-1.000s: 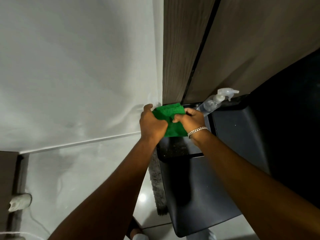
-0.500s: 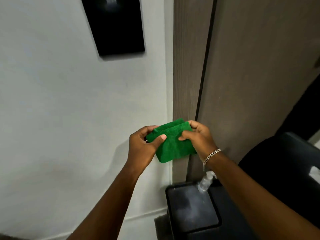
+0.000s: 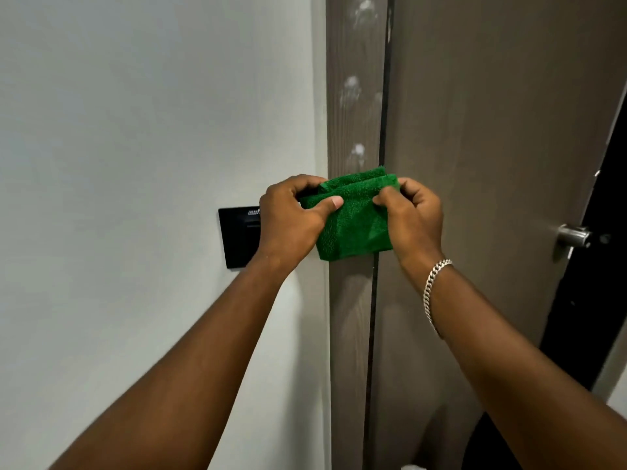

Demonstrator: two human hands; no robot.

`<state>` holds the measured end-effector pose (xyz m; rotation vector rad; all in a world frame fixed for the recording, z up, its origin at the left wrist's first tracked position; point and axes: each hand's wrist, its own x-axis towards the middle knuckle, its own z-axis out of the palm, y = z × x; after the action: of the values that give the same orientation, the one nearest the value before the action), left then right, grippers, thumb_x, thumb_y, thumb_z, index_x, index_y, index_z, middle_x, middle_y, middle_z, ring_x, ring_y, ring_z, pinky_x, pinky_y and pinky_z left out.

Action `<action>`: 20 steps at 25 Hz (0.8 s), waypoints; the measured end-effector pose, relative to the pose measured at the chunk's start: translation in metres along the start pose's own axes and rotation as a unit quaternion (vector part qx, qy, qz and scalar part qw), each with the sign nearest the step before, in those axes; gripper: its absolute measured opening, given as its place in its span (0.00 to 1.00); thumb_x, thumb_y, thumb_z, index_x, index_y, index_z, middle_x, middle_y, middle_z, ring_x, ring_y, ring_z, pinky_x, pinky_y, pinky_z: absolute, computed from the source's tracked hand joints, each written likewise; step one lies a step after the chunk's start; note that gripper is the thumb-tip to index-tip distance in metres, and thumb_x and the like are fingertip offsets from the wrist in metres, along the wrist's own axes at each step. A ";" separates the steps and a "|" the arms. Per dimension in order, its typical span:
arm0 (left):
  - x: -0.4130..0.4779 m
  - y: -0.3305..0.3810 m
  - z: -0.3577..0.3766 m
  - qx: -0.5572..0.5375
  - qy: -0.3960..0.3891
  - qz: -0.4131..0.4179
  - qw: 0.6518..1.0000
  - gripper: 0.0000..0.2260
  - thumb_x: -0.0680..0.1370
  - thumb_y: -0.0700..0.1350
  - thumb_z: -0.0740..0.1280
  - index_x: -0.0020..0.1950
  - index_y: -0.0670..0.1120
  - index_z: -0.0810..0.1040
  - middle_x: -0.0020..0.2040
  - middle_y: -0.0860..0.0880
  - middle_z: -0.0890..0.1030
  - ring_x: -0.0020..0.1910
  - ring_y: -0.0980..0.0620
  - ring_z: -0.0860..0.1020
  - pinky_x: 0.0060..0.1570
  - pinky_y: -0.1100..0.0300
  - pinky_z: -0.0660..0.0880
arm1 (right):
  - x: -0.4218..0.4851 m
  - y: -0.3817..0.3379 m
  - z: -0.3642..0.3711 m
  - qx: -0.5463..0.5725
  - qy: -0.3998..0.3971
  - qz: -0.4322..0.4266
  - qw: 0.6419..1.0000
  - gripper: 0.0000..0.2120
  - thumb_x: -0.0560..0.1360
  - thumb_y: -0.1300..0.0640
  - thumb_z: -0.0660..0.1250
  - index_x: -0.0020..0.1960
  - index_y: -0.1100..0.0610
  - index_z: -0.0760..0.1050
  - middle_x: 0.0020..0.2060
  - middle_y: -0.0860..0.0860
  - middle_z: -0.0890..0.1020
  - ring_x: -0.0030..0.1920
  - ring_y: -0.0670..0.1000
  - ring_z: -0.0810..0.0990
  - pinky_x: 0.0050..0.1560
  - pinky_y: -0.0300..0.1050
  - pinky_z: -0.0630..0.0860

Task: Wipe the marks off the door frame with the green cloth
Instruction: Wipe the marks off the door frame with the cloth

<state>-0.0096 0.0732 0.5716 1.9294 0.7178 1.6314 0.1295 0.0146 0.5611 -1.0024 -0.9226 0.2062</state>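
A folded green cloth [image 3: 356, 218] is held up in front of the brown wood-grain door frame [image 3: 353, 317]. My left hand [image 3: 291, 218] grips the cloth's left edge and my right hand [image 3: 412, 218], with a silver bracelet at the wrist, grips its right edge. Whitish foamy marks [image 3: 353, 86] sit on the frame above the cloth, a small one [image 3: 358, 150] just over its top edge. The cloth hides the frame behind it; whether it touches the frame I cannot tell.
A white wall [image 3: 135, 130] lies left of the frame with a black wall panel [image 3: 239, 237] partly behind my left hand. The brown door [image 3: 492, 130] stands right of the frame, with a metal handle [image 3: 575, 235] and a dark opening [image 3: 590, 300] beyond.
Both hands have lifted the cloth up the frame and the view has tilted up; the black bin and spray bottle have left the view, and the marks on the frame have come in.
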 end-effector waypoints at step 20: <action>0.117 0.013 -0.055 0.515 0.035 0.333 0.790 0.28 0.78 0.52 0.57 0.76 0.42 0.60 0.78 0.38 0.60 0.78 0.39 0.55 0.76 0.42 0.52 | -0.006 0.066 0.061 -0.468 0.078 -0.316 0.822 0.38 0.80 0.37 0.54 0.79 0.61 0.49 0.80 0.59 0.53 0.81 0.60 0.48 0.80 0.60 0.48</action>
<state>-0.0468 0.1462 0.6724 3.1958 1.2234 1.8859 0.0967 0.0870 0.5182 -1.4971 -1.1710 -0.9773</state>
